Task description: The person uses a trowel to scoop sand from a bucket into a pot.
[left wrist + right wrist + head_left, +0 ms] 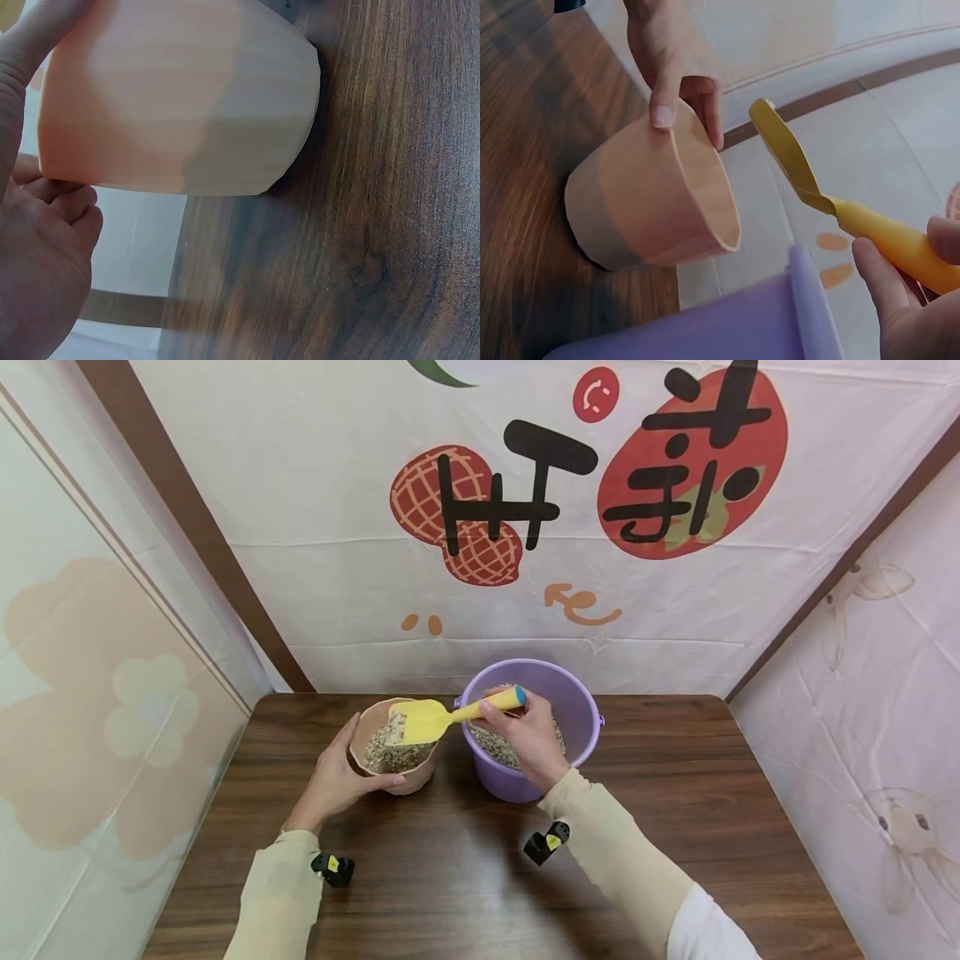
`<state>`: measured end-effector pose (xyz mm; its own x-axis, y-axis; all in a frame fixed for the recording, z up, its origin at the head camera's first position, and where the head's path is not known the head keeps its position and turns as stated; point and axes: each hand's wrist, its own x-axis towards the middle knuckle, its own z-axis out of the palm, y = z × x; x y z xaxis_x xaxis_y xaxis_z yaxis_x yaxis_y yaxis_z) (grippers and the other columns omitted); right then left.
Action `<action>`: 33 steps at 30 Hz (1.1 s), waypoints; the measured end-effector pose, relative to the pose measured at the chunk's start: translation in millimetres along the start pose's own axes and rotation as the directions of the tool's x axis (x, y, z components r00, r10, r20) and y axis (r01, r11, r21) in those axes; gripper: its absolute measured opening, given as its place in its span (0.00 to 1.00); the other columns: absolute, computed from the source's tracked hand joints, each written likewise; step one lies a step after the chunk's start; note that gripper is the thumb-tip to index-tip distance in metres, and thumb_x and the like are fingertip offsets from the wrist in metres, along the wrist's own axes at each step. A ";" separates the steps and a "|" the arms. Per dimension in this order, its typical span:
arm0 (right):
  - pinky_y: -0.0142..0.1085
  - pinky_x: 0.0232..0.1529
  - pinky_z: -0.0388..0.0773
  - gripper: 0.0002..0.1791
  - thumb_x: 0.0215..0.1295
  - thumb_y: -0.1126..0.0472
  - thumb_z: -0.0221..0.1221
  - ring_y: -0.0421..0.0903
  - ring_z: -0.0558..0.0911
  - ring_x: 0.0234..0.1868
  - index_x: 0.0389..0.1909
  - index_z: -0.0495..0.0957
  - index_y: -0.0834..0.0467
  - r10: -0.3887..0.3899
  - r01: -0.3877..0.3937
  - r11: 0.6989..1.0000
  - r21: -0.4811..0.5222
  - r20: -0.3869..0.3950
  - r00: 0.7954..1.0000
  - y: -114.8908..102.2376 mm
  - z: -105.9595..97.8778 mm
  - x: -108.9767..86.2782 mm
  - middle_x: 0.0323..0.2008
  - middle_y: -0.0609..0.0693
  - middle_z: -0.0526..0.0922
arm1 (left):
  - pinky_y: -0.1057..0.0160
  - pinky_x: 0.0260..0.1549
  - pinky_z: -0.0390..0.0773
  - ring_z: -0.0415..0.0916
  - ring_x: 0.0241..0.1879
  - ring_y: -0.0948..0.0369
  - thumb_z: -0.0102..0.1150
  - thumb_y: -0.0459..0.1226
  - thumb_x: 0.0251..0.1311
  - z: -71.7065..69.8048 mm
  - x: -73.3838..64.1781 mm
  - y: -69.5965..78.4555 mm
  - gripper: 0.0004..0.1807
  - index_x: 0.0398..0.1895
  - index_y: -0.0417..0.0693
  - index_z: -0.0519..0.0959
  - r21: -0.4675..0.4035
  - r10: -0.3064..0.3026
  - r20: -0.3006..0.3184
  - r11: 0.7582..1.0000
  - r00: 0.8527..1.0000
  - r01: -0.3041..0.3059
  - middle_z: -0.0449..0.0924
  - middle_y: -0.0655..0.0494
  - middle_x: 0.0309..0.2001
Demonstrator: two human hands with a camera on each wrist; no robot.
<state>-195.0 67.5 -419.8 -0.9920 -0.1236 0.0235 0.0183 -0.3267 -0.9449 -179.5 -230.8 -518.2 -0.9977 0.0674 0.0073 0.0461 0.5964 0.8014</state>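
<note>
Peach pot point(634, 191) is judged part-filled with grit point(386, 757), more left in purple bucket point(510, 783); yellow scoop point(427, 722) is clamped by fingers of right hand point(531, 735), pot by those of left hand point(335, 781).

Head view: your right hand point(534, 735) and the yellow, blue-tipped scoop point(423, 722) partly cover the mouths of the purple round bucket point(506, 783) and peach faceted pot point(417, 779); grey-brown loose grains point(384, 755) too small for you to identify; left wrist: pot cut by top edge; right wrist: bucket cropped below, your right hand cropped too, pot's contents hidden.
</note>
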 end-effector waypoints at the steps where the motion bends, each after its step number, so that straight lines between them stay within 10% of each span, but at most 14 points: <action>1: 0.47 0.52 0.83 0.15 0.67 0.78 0.60 0.54 0.86 0.46 0.53 0.73 0.79 -0.001 0.001 1.000 -0.022 0.002 1.000 1.0 2.8 0.4 0.44 0.64 0.82 | 0.35 0.68 0.60 0.53 0.75 0.40 0.84 0.57 0.38 -0.2 0.1 0.2 0.76 0.83 0.46 0.41 -0.001 -0.001 0.002 1.000 1.000 0.001 0.49 0.38 0.79; 12: 0.38 0.45 0.85 0.15 0.64 0.75 0.65 0.48 0.86 0.41 0.49 0.78 0.77 -0.078 0.076 0.968 -0.240 0.003 0.997 14.3 25.2 4.6 0.45 0.69 0.84 | 0.36 0.68 0.60 0.53 0.74 0.39 0.84 0.57 0.37 0.7 0.5 1.6 0.76 0.83 0.44 0.41 0.001 0.004 -0.002 1.000 1.000 -0.004 0.49 0.37 0.79; 33: 0.29 0.31 0.78 0.11 0.62 0.71 0.69 0.43 0.81 0.31 0.45 0.84 0.69 -0.221 0.262 0.789 -0.556 0.142 0.965 10.1 28.1 -1.4 0.37 0.58 0.85 | 0.37 0.69 0.59 0.53 0.75 0.40 0.85 0.55 0.38 -0.1 1.1 2.3 0.76 0.83 0.44 0.41 -0.013 -0.008 0.014 1.000 1.000 0.008 0.48 0.38 0.79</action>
<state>-189.9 38.0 -420.2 -0.9436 -0.1800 0.2778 -0.3150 0.2305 -0.9207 -180.5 -229.4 -516.3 -0.9972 0.0738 -0.0078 0.0371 0.5863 0.8093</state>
